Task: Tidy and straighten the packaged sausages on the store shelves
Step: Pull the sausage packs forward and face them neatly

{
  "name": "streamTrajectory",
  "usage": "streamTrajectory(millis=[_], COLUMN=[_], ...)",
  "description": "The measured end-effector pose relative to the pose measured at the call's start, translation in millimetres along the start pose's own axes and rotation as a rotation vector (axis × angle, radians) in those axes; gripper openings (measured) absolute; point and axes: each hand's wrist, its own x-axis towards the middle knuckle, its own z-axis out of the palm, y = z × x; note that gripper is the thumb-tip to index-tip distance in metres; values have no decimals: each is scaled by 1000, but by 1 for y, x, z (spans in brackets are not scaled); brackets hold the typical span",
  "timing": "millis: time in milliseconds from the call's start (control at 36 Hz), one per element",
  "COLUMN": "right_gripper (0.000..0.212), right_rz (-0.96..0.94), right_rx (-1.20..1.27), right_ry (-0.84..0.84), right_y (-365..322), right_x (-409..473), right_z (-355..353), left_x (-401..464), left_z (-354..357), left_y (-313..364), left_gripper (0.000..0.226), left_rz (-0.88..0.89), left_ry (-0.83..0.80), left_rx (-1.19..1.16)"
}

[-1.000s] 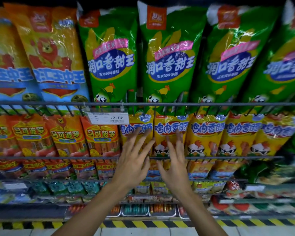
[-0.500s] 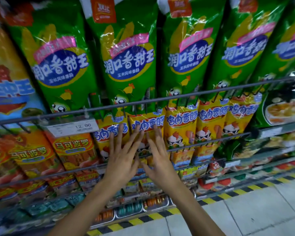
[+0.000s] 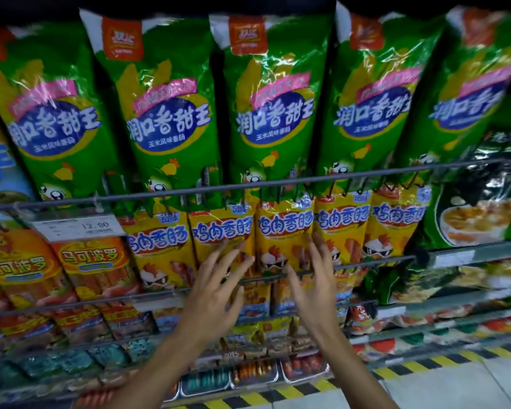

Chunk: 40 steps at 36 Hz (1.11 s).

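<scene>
Head view: my hands have spread since a sec ago. Left grip (image 3: pixel 216 286) open, fingertips on a yellow glossy chicken-sausage pack (image 3: pixel 222 234); right grip (image 3: pixel 314 286) open by the next pack (image 3: pixel 285 228), mid shelf behind the wire rail (image 3: pixel 160 193). Straightening's prob underway.

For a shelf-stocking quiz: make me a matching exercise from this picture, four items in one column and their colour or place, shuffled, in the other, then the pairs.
Column 1
1. tall corn-sausage packs
2. chicken-sausage packs
3. price tag
4. left hand

Column 2
A. white, clipped on the upper wire rail
B. fingers spread over a yellow pack
C. green, top row
D. yellow, row under the upper rail

Pairs: 1-C, 2-D, 3-A, 4-B
</scene>
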Motion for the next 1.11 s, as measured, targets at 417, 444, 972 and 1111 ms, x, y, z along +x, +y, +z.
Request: streamTrajectory(millis=[417,444,972,1111], right_gripper=[45,38,15,12], right_rz=[18,25,94,63], right_rx=[-63,-66,-97,-73], right_ry=[40,49,187,169], right_y=[6,7,10,11], right_x=[31,37,48,51], right_z=[-29,-34,-27,-31], left_x=[37,36,35,35], left_z=[25,24,19,22], left_y=[26,23,14,17], left_gripper=[77,77,84,92], left_rz=[130,136,199,185], left_ry=[-84,-89,-154,-180], left_rx=[202,212,208,242])
